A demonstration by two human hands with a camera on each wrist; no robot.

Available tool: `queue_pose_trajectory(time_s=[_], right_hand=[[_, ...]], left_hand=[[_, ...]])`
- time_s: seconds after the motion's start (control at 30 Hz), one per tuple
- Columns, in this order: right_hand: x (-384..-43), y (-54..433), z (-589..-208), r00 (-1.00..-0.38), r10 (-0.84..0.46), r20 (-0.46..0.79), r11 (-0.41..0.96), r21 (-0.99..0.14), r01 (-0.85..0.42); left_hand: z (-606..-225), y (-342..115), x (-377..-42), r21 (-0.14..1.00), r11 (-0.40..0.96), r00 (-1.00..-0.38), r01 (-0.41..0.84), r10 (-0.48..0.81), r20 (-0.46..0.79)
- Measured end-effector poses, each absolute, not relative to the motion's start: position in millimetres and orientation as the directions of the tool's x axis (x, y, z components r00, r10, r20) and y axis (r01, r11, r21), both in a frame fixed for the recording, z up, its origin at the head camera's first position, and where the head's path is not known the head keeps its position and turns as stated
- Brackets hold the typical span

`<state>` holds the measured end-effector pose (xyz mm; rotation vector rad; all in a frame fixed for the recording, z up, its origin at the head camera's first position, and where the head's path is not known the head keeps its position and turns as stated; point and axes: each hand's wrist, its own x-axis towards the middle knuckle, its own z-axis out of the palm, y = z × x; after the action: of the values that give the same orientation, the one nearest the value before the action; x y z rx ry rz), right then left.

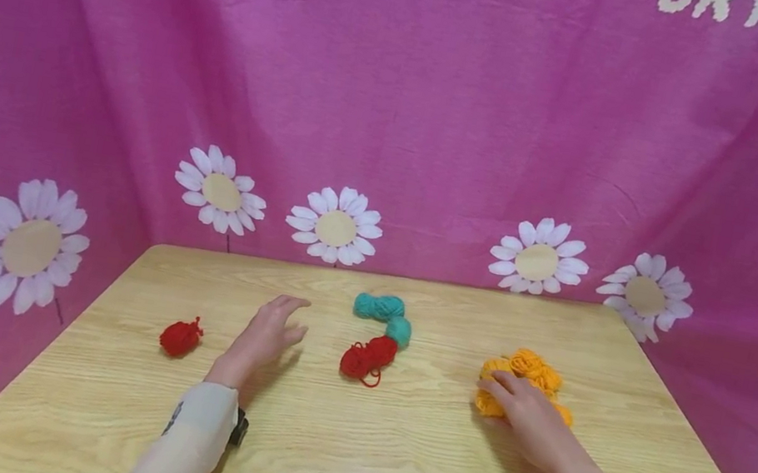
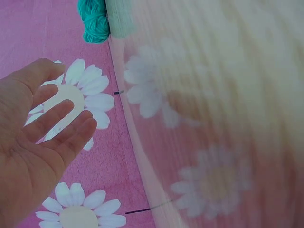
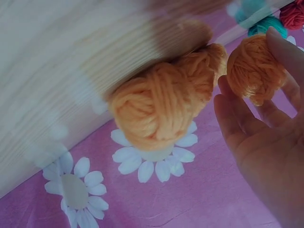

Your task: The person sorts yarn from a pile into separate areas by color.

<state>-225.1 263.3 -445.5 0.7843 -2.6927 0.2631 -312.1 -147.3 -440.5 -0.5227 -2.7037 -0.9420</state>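
My right hand (image 1: 532, 424) is at the cluster of orange yarn balls (image 1: 534, 369) on the right side of the table. In the right wrist view, its thumb and fingers hold one orange yarn ball (image 3: 254, 69) between them. Other orange yarn (image 3: 156, 107) lies beside the fingertips. Over the left part of the table is my left hand (image 1: 264, 336), holding nothing, its fingers loosely bent and spread apart. A single red yarn ball (image 1: 181, 337) lies to the left of that hand. To its right are red yarn balls (image 1: 369, 357) touching teal ones (image 1: 398, 330).
The wooden table (image 1: 415, 463) carries all the yarn. A pink cloth (image 1: 446, 113) printed with white daisies hangs behind the table and along both sides. A loose red strand curls out below the middle red yarn.
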Motion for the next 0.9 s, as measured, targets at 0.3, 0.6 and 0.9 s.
queue_pose_trajectory(time_s=[0.3,0.6,0.9], right_hand=[[-223.1,271.1,-447.1,-0.814,-0.458,0.357,0.856,-0.071,-0.512],[-219.3,276.3,-448.6,-0.81,-0.469,0.352,0.864,-0.008,-0.504],[-219.6,275.2,-452.4,-0.807,-0.472,0.355,0.865,0.008,-0.502]], left_hand=[[-438.9,-139.2,-312.4,0.564,0.733,-0.922,0.38,0.255,0.291],[-438.8,-128.9,-313.9,0.575,0.725,-0.924,0.38,0.27,0.27],[-439.9,-123.4,-314.0,0.575,0.71,-0.913,0.406,0.286,0.292]])
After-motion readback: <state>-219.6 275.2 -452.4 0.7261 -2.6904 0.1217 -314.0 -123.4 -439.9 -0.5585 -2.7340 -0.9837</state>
